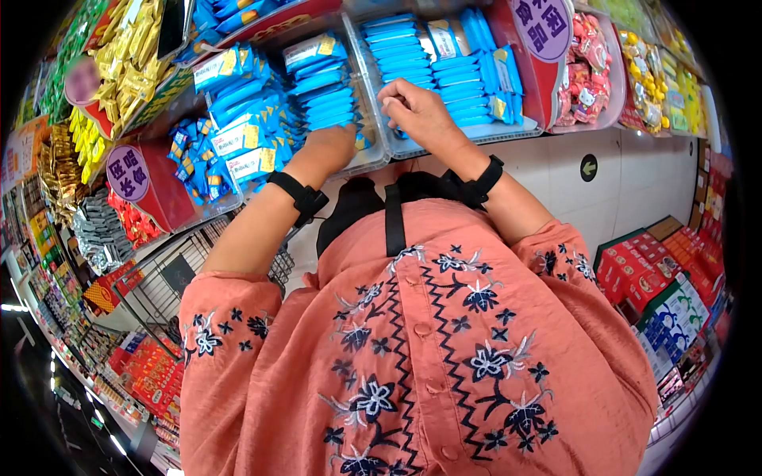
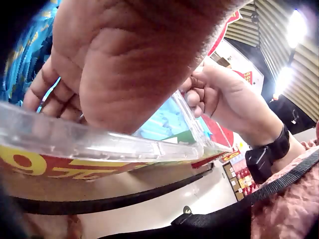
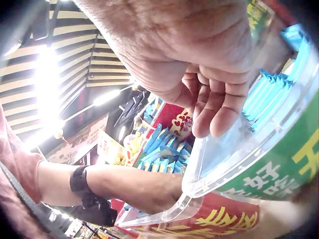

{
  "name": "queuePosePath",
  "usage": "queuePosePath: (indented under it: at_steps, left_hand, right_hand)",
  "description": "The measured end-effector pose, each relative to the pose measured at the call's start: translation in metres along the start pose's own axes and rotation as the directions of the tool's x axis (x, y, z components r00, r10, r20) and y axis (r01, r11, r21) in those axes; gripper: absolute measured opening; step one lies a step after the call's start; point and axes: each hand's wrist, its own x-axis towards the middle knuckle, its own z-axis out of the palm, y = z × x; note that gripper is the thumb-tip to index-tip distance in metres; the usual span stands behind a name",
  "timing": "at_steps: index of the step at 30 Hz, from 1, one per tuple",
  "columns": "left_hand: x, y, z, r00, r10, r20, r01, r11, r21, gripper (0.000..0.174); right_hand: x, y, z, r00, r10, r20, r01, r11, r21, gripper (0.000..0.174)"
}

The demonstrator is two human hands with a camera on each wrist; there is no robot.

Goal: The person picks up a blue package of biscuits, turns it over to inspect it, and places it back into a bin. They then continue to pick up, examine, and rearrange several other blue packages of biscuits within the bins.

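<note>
My left hand (image 1: 329, 149) reaches down inside the front of a clear plastic bin (image 1: 371, 161), beside a stack of blue snack packets (image 1: 321, 83). In the left wrist view its loosely bent fingers (image 2: 60, 97) show behind the bin's clear wall, with blue wrappers beyond them; the fingertips are partly hidden. Over the divider between two bins hovers my right hand (image 1: 421, 111), fingers loosely curled and holding nothing. Blue packets (image 1: 397, 51) stand in rows in the bin beside it. From the right wrist, its curled fingers (image 3: 224, 117) hang above the bin's rim (image 3: 192, 184).
Loose blue packets (image 1: 246, 119) heap up at the left. Pink-wrapped sweets (image 1: 586, 71) fill a bin at the right, and yellow-wrapped ones (image 1: 135, 51) lie at the upper left. A wire cart (image 1: 171, 274) stands by my left side. Red boxes (image 1: 643, 270) are stacked on the right.
</note>
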Motion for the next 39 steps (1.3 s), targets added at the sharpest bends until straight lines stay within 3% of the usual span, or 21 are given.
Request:
queuePosePath:
  at_steps: [7, 12, 19, 27, 33, 36, 39]
  left_hand:
    - [-0.005, -0.012, 0.012, 0.992, 0.055, -0.115, -0.057, 0.998, -0.012, 0.035]
    - [-0.011, -0.015, 0.016, 0.988, 0.08, -0.129, -0.084, 0.996, -0.026, 0.032]
    - [-0.006, -0.022, 0.019, 0.988, 0.045, -0.151, -0.066, 0.988, -0.136, 0.039]
    - [0.004, -0.031, 0.014, 0.977, -0.018, -0.211, -0.002, 0.995, -0.096, 0.051]
    - [0.009, -0.03, 0.007, 0.92, -0.037, -0.39, 0.052, 0.998, 0.027, 0.05]
    - [0.006, -0.027, -0.004, 0.907, -0.013, -0.422, 0.068, 0.991, 0.114, 0.049]
    - [0.008, -0.027, -0.003, 0.919, -0.038, -0.393, 0.077, 0.994, 0.083, 0.051]
  right_hand:
    - [0.008, -0.013, 0.009, 0.997, -0.063, 0.039, 0.064, 0.997, -0.032, 0.018]
    - [0.018, -0.016, 0.021, 0.965, -0.249, 0.08, 0.259, 0.953, -0.155, 0.017]
    - [0.037, -0.016, 0.04, 0.851, -0.506, 0.141, 0.524, 0.8, -0.292, 0.018]
    - [0.052, -0.023, 0.038, 0.916, -0.382, 0.122, 0.401, 0.865, -0.302, 0.018]
    - [0.052, -0.017, 0.025, 0.95, -0.311, 0.039, 0.312, 0.926, -0.211, 0.016]
    - [0.05, -0.019, 0.018, 0.959, -0.282, 0.025, 0.281, 0.937, -0.207, 0.016]
    - [0.045, -0.02, 0.014, 0.964, -0.265, 0.016, 0.263, 0.942, -0.207, 0.016]
